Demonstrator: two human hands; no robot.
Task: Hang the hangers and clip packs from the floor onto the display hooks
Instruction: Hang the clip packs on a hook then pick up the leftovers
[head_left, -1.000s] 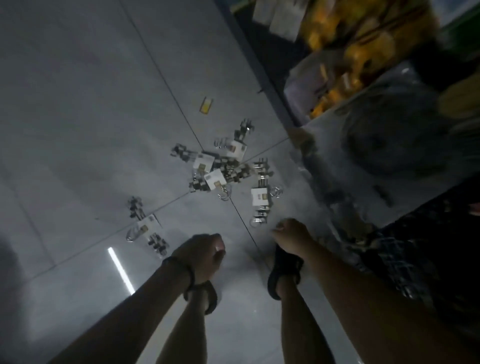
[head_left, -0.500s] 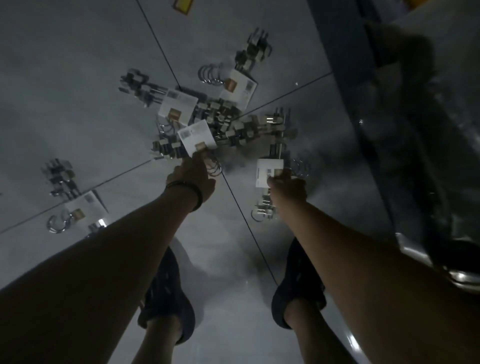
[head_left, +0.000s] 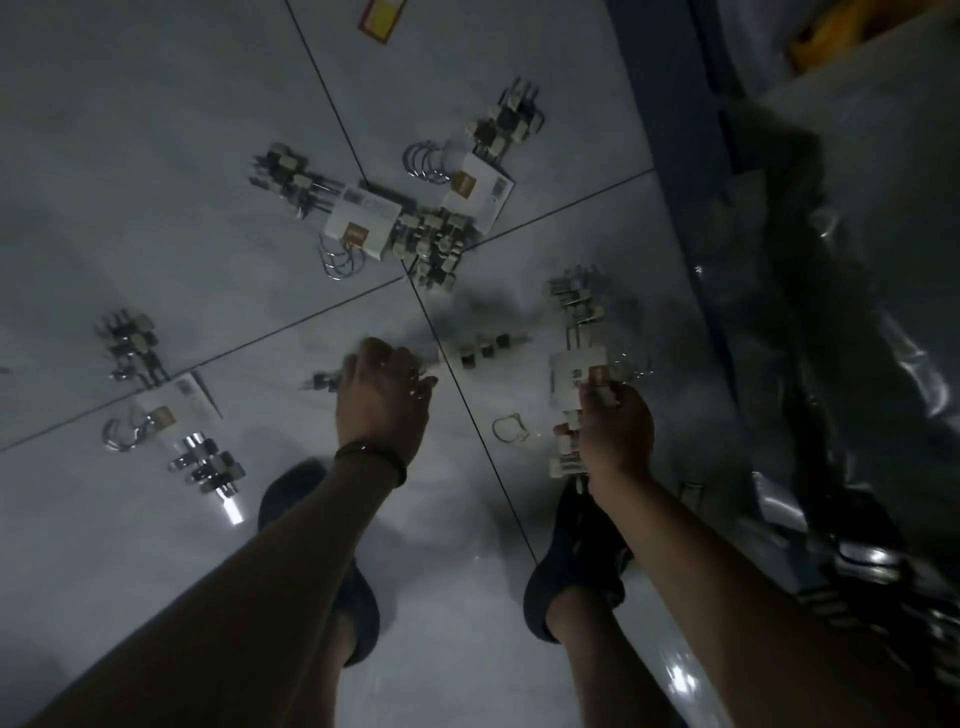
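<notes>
Head view: left hand clenches round a clip pack, now pulled nearer, clear of the pile on the floor, while right hand grasps a second pack right of it.

left hand: before only touching a card at the pile, now closed round one clip pack and drawn clear of the pile, toward the near edge of the floor | right hand: before fingertips on the white-card pack, now gripping its near half | pile: three cards before, two now
</notes>
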